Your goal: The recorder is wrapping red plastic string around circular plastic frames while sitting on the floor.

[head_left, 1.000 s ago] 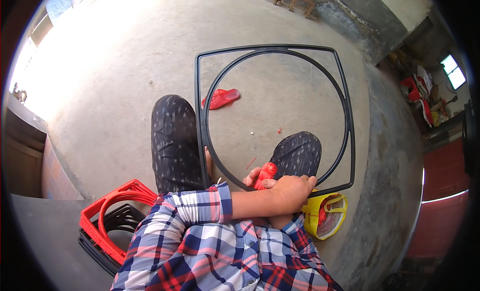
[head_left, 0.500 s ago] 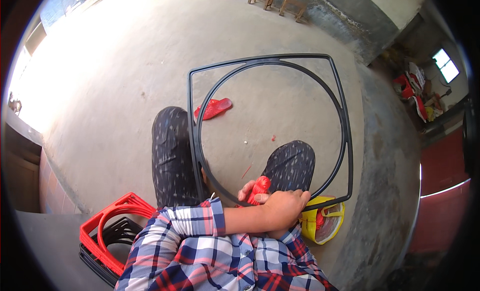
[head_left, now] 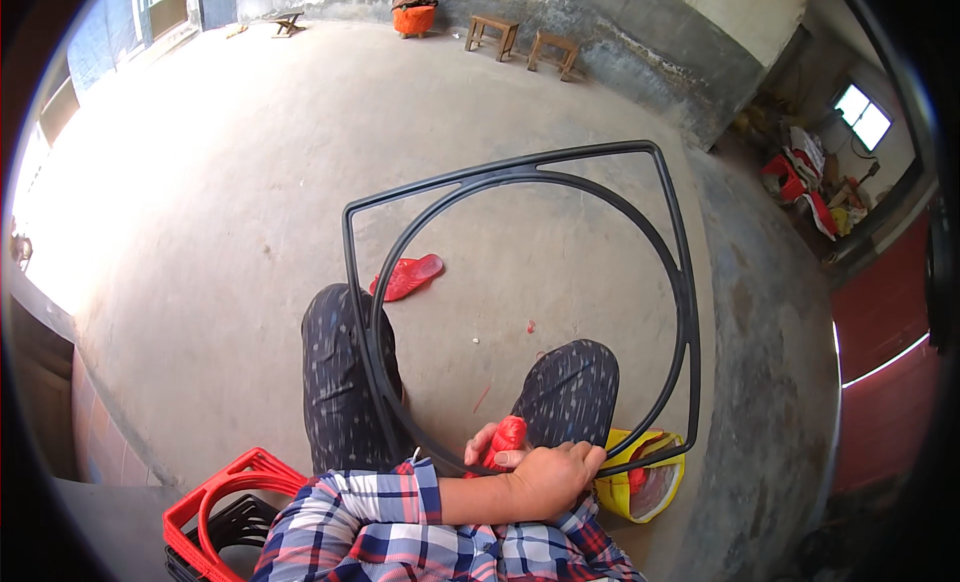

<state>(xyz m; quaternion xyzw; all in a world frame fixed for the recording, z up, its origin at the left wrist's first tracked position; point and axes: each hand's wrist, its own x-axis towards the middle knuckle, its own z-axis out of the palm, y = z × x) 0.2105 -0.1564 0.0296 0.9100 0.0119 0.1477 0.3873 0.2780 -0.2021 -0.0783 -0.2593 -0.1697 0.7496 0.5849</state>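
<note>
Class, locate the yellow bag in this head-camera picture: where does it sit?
The yellow bag sits on the concrete floor at lower right, just right of the person's left hand, under the black frame's near corner.

My view tipped up, wooden stools [head_left: 520,37] and orange basket [head_left: 413,17] newly in sight, black frame [head_left: 520,302] tilted further, left hand [head_left: 550,477] shifted slightly right over the red tool [head_left: 505,437]

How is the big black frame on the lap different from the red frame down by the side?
The black frame is dark and rests tilted across the person's knees, in front of the left hand; the red frame is bright red and lies flat on a stack at the left. The black frame shows whole, the red frame only partly. Both are square frames with a ring inside.
</note>
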